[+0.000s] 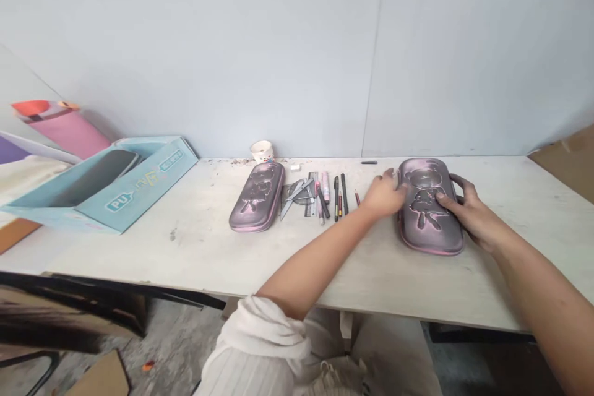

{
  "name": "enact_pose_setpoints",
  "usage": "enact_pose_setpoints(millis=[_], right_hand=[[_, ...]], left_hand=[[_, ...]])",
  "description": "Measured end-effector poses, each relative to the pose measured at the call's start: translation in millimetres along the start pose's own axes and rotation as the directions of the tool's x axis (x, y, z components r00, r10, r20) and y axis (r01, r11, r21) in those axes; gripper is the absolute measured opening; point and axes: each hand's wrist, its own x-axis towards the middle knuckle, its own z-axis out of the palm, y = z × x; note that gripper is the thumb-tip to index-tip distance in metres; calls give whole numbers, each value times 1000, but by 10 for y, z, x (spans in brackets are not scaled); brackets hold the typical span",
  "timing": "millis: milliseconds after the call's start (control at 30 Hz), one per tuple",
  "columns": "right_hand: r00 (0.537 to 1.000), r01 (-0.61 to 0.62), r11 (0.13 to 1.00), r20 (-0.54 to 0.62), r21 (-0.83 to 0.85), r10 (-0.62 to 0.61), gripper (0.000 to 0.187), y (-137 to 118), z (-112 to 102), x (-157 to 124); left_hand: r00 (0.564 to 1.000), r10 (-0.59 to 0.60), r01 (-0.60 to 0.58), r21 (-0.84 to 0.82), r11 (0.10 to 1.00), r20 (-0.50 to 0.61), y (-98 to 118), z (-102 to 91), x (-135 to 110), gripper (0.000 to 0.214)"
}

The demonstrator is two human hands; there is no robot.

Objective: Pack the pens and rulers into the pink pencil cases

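Moulded pink-grey pencil case [429,226] near the right end of the tabletop [153,247]. You grasp it with both hands: your left hand [383,193] on its left edge, your right hand [473,216] around its right side, thumb on the lid. Loose pens [344,193] lie between it and a second case [257,197].

Bright, even light; faint shadows; wide-angle bowing at edges; dark blur lower left
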Motion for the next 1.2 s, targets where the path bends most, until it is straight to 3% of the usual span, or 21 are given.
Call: enact_pose_setpoints(millis=[67,100,200,300,367,433,533,600,667,733,800,833,867,933,967,1033,1067,1200], right_hand=[[999,-40,999,-19,-17,40,78,45,89,142],[999,-44,998,-23,-35,43,76,40,145,218],[1000,10,994,-2,-113,-10,75,-39,406,418],[996,62,986,72,-155,-51,77,-166,734,525],[993,64,989,111,-136,-49,79,-244,866,544],[993,64,994,101,-94,-54,77,-287,864,547],[998,61,997,-28,-49,-63,72,-252,658,572],[993,23,998,-118,-56,-29,71,-176,502,619],[989,-16,998,-147,-67,6,70,-103,429,685],[995,-2,994,-104,-106,-9,66,-79,471,752],[993,100,964,-42,-246,-113,60,-140,615,784],[979,185,916,-10,-355,-201,55,-207,716,773],[949,282,832,13,-478,-315,50,-295,831,739],[835,496,643,117,-583,-538,44,-514,1085,596],[783,588,576,221,-569,-581,43,-630,1215,495],[706,706,505,445,-496,-550,42,-835,1454,267],[688,726,492,519,-481,-507,42,-907,1552,153],[724,684,436,471,-585,-504,47,-905,1733,-230]], left_hand=[[990,45,-11,249,968,-133,-128,-365,7,45],[976,51,37,394,919,-210,-195,-552,8,43],[943,10,231,676,700,-332,-415,-992,14,43],[963,-57,251,793,555,-265,-625,-1162,24,50],[970,-110,242,805,542,-218,-728,-1185,28,49],[969,-128,246,770,589,-212,-793,-1199,32,41],[954,-102,246,541,804,-283,-828,-1248,59,27],[941,-122,217,289,932,-315,-811,-1275,96,20],[941,-179,176,-38,984,-286,-760,-1284,134,14],[943,-237,128,-404,906,-234,-675,-1287,156,9],[946,-286,91,-717,692,-156,-562,-1310,148,10],[951,-293,97,-797,596,-103,-497,-1332,133,17],[956,-291,120,-846,520,-43,-426,-1360,113,26],[960,-270,191,-889,415,79,-272,-1411,64,40],[959,-255,219,-899,380,126,-191,-1427,40,43],[961,-222,231,-921,315,165,-37,-1433,7,42],[965,-207,219,-934,281,163,28,-1427,0,39],[968,-217,159,-974,160,122,114,-1469,54,30]])
